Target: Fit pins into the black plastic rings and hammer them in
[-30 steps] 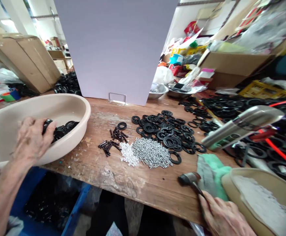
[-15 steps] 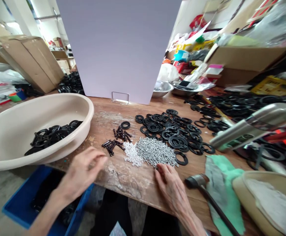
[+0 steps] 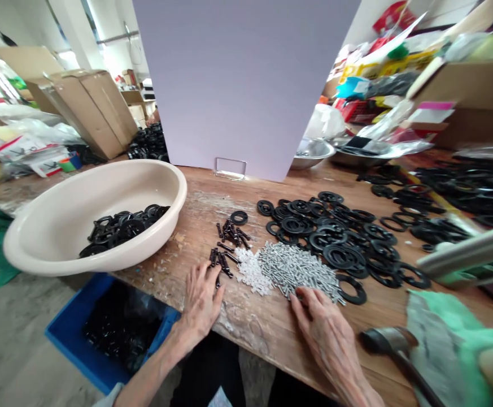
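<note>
My left hand rests on the wooden workbench, its fingertips touching a small group of black bolts. My right hand reaches the near edge of a heap of silver screws, and its fingertips touch them. I cannot tell if it holds any. Beside the screws lies a small pile of white plastic pieces. Black rubber rings are spread to the right, and more black rings lie in a beige plastic basin.
A hammer lies on a green cloth at the bench's near right. A blue crate holding black parts stands on the floor below the edge. A lilac board rises behind the bench, and steel bowls stand at the back.
My left hand has left the basin, dropping black rings there, and moved onto the bench. My right hand has come from the hammer to the screws. The view has turned slightly left.
</note>
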Action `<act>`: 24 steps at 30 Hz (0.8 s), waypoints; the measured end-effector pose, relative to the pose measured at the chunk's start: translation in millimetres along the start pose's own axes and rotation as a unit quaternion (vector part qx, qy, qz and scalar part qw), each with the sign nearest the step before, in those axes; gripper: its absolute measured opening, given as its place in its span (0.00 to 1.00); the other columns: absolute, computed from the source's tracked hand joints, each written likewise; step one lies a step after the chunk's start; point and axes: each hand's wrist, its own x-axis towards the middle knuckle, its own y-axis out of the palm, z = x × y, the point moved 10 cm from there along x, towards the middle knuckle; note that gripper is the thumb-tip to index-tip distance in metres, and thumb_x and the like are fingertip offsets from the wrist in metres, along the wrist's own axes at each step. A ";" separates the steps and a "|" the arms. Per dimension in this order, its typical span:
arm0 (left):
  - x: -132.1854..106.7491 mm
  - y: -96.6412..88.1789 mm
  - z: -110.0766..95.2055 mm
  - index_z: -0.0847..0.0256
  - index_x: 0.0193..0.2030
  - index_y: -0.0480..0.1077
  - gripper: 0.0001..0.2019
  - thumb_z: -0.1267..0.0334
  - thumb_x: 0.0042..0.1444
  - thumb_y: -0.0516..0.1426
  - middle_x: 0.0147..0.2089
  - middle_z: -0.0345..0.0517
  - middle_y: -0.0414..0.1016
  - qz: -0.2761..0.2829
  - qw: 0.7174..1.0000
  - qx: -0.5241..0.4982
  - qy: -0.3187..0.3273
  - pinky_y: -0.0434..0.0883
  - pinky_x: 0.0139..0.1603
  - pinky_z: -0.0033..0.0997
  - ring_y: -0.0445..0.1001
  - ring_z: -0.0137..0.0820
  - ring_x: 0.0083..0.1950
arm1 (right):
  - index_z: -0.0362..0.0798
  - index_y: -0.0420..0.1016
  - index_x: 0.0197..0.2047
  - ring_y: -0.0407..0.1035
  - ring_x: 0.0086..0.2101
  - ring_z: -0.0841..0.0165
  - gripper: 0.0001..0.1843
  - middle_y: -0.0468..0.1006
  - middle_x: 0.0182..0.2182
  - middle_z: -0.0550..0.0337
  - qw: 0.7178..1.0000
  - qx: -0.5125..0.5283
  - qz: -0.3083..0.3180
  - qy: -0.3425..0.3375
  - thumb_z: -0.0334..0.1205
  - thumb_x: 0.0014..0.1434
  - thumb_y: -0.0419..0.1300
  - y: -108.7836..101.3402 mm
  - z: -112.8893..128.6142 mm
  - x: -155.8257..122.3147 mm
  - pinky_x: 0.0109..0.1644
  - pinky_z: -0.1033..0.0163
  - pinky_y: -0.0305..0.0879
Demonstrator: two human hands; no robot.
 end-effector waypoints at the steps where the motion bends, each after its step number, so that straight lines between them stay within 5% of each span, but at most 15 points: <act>1: -0.1 -0.7 -1.4 0.58 0.54 0.65 0.16 0.68 0.58 0.53 0.55 0.52 0.64 -0.003 1.000 -0.013 -0.001 0.65 0.55 0.53 0.63 0.42 0.55 | 0.48 0.65 0.38 0.68 0.33 0.62 0.13 0.71 0.32 0.55 1.000 -0.010 0.000 -0.004 0.45 0.65 0.44 0.8 1.1 1.4 0.38 0.57 0.64; 5: 1.9 -5.7 -3.7 0.59 0.49 0.64 0.14 0.72 0.57 0.50 0.49 0.50 0.64 -0.013 0.997 -0.076 -0.010 0.68 0.54 0.44 0.65 0.38 0.52 | 0.48 0.63 0.35 0.68 0.31 0.63 0.11 0.70 0.30 0.56 1.000 -0.010 -0.004 -0.017 0.42 0.64 0.44 1.8 3.1 3.4 0.37 0.57 0.63; 10: 0.1 -4.1 4.8 0.59 0.36 0.64 0.02 0.69 0.56 0.52 0.37 0.46 0.68 0.003 0.999 0.004 -0.048 0.68 0.45 0.44 0.68 0.38 0.42 | 0.49 0.63 0.35 0.67 0.30 0.66 0.08 0.70 0.29 0.58 0.997 0.068 0.016 0.016 0.42 0.62 0.47 0.8 -6.1 1.3 0.34 0.60 0.63; 19: -14.0 -1.8 -5.0 0.58 0.35 0.63 0.03 0.69 0.57 0.50 0.35 0.44 0.71 0.020 0.999 0.019 -0.021 0.67 0.44 0.43 0.70 0.39 0.41 | 0.47 0.65 0.44 0.67 0.33 0.66 0.10 0.70 0.34 0.55 0.998 0.056 0.006 -0.003 0.39 0.64 0.46 -4.4 -2.8 0.8 0.37 0.60 0.66; 24: -13.7 -2.4 -7.1 0.57 0.34 0.64 0.04 0.69 0.57 0.50 0.34 0.44 0.71 0.006 1.000 0.028 -0.012 0.68 0.43 0.42 0.70 0.39 0.40 | 0.48 0.65 0.39 0.66 0.34 0.64 0.08 0.69 0.32 0.56 0.999 0.023 0.023 -0.033 0.37 0.63 0.45 4.7 4.9 7.6 0.39 0.59 0.65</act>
